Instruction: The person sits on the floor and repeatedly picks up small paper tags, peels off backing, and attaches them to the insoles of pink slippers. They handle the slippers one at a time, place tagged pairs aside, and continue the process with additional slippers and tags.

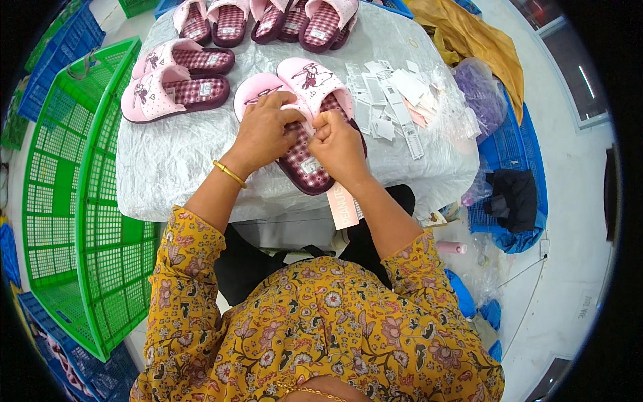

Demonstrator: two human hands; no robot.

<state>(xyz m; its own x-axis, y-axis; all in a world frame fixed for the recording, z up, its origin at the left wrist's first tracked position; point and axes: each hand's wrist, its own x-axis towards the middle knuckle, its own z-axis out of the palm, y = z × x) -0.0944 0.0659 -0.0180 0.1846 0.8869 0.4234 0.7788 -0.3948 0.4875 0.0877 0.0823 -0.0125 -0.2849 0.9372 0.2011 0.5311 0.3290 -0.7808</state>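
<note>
A pair of pink slippers, the left slipper (253,88) and the right slipper (305,74), lies in front of me on the plastic-covered table. They have a printed figure on the uppers and dark red checked insoles. My left hand (266,130) is closed over the left slipper's upper, its thumb and fingertips at the inner edge between the two. Beside it my right hand (337,144) is pinched over the right slipper's insole; whatever its fingers hold is hidden. A pink and white card tag (343,206) hangs below the slippers' heels at the table edge.
Another slipper pair (177,94) sits at the left, and several more slippers (268,23) stand along the far edge. Loose white labels (388,94) are scattered at the right. Green crates (87,201) stand left of the table (167,174); a blue crate (512,147) is at the right.
</note>
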